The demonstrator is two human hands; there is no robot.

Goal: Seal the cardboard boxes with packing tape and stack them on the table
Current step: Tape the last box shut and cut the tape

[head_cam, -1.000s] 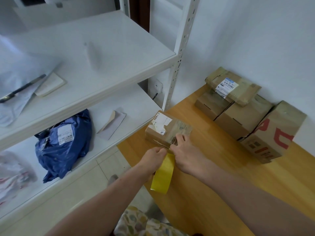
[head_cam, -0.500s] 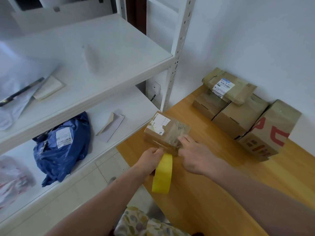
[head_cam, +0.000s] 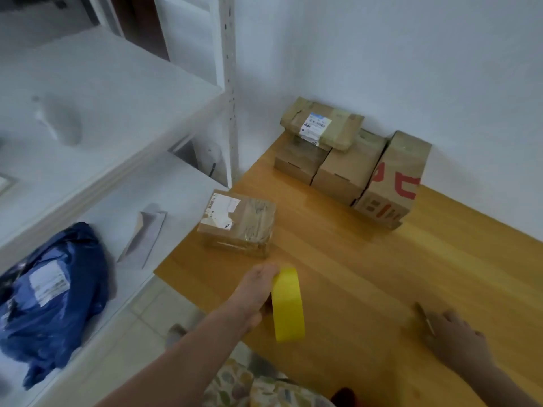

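Head view: left hand (head_cam: 255, 292) grips tape roll (head_cam: 288, 305) near the box (head_cam: 238, 228); right hand (head_cam: 455, 342), relaxed, should probably rub its seam flat.

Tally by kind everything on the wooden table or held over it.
Cardboard boxes: 5
Yellow tape roll, held in the left hand: 1
Total: 6
Blurred object by the right hand: unidentifiable, not counted.
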